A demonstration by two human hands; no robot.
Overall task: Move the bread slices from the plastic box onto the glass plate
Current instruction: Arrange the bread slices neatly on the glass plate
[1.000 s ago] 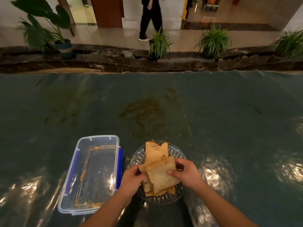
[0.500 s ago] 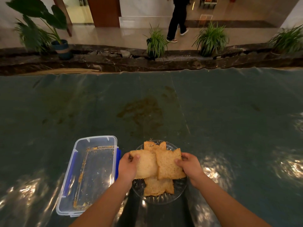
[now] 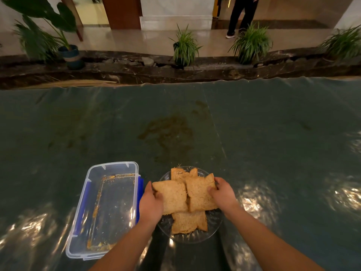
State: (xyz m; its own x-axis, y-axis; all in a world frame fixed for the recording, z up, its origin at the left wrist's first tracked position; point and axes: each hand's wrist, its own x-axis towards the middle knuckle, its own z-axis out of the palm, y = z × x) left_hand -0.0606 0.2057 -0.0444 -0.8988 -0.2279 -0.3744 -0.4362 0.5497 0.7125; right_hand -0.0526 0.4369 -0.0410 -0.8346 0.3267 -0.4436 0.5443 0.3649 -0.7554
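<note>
Since nothing but crumbs can be made out in the plastic box [image 3: 106, 210], the moving part of the job looks pretty much done. Nearest the camera, two bare forearms are seen reaching in from the bottom edge toward the glass plate [image 3: 212, 229], which sits just to the right of the box on the dark green table cover [image 3: 273, 133]. One bread slice [image 3: 189, 222] is laid flat at the near side of the plate. Over it, two more are held side by side: the left slice [image 3: 172, 196] is gripped at its left edge by the left hand [image 3: 151, 204], fingers curled around it, and the right slice [image 3: 200, 194] is pinched at its right edge by the right hand [image 3: 223, 193]. The two look to be touching or slightly overlapped along the middle. A fourth slice [image 3: 180, 174] is partly covered at the far side of the plate. So four slices can be counted on or over the plate; whether any more are hidden underneath can't be told.

What's probably left: the two held slices need to be let go and settled, since the left one overhangs the rim toward the box a bit.

Further out, a brownish stain [image 3: 168, 132] is seen on the cover, then a dark stone ledge with potted plants [image 3: 184, 47], and a person's legs [image 3: 241, 16] on the tiled floor beyond.
</note>
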